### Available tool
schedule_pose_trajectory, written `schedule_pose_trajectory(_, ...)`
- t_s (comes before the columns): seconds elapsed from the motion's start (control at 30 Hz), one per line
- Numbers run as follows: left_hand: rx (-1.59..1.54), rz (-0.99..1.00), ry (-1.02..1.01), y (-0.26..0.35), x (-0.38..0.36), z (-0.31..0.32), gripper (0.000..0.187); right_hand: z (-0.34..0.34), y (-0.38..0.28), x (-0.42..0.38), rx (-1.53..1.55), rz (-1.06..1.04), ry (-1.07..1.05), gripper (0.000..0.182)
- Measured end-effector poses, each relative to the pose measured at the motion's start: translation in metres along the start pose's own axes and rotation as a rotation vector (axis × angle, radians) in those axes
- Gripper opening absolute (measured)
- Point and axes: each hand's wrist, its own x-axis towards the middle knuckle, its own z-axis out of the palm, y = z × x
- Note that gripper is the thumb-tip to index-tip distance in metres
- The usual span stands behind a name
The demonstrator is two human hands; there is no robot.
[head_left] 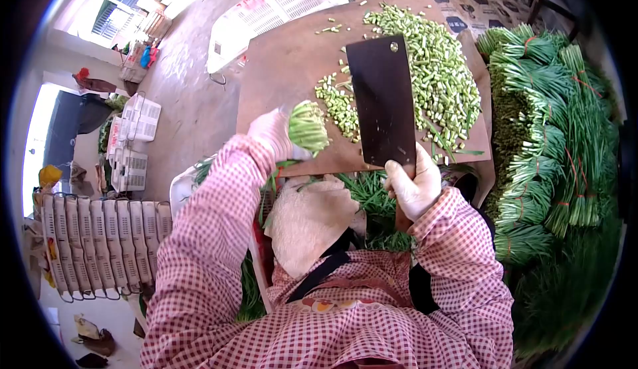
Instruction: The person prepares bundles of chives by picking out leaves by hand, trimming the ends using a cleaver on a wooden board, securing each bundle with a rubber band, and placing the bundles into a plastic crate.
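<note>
My left hand [271, 135], in a pale glove, is closed around a bundle of green stalks [308, 128], cut ends facing right. It is over the near left part of a brown board [279, 63]. In my right hand [415, 181], also gloved, is the handle of a dark cleaver [382, 100]. The broad blade points away from me, its flat side toward the camera. Chopped stalk pieces [445, 80] form a large pile right of the blade, and a smaller heap [337, 106] lies between the blade and the bundle.
Tied bundles of long green stalks [541, 163] are stacked at the right. Loose greens [379, 203] lie below the board's near edge. A white crate [279, 10] stands beyond the board. At the left are stacked crates [100, 243] and more white crates [136, 136].
</note>
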Motion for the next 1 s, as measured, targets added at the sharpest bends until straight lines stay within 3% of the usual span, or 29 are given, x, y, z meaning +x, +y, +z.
schedule_pose_trajectory(0.03,0.306,-0.043,0.084,0.008,-0.005,0.003,0.077,0.004,0.006,-0.001,-0.087,-0.030,0.028,0.042)
schedule_pose_trajectory(0.07,0.409,-0.039,0.128,0.005,-0.003,0.006,0.084,0.007,0.014,0.001,-0.175,-0.087,0.049,0.046)
schedule_pose_trajectory(0.13,0.372,-0.054,0.127,0.006,-0.002,0.004,0.085,0.003,0.047,0.012,-0.389,-0.222,0.072,0.055)
schedule_pose_trajectory(0.23,0.330,-0.052,0.085,0.010,0.000,-0.007,0.084,0.006,0.034,0.018,-0.612,-0.090,0.005,0.055)
schedule_pose_trajectory(0.37,0.378,-0.094,-0.051,0.013,0.001,-0.014,0.085,0.034,-0.002,0.008,-0.845,-0.200,0.053,0.055)
schedule_pose_trajectory(0.4,0.380,-0.089,-0.022,0.012,-0.002,-0.014,0.084,0.042,-0.023,0.005,-0.883,-0.089,0.000,0.051)
schedule_pose_trajectory(0.57,0.384,-0.095,0.048,0.013,-0.012,-0.007,0.077,0.066,-0.066,-0.007,-1.085,-0.078,-0.141,0.043)
schedule_pose_trajectory(0.63,0.368,-0.079,0.069,0.010,-0.015,-0.004,0.075,0.072,-0.071,-0.008,-1.116,0.015,-0.228,0.043)
schedule_pose_trajectory(0.67,0.367,-0.059,0.082,0.008,-0.014,-0.003,0.079,0.066,-0.058,-0.006,-1.091,-0.085,-0.247,0.040)
schedule_pose_trajectory(0.8,0.335,-0.028,0.068,0.006,-0.013,-0.007,0.079,0.069,-0.050,-0.003,-1.223,-0.163,-0.214,0.041)
schedule_pose_trajectory(0.97,0.304,-0.017,0.023,0.002,-0.005,-0.010,0.078,0.079,-0.075,0.003,-1.209,0.143,-0.256,0.038)
schedule_pose_trajectory(1.0,0.299,-0.014,0.018,0.003,-0.004,-0.012,0.078,0.077,-0.073,0.003,-1.212,0.086,-0.232,0.038)
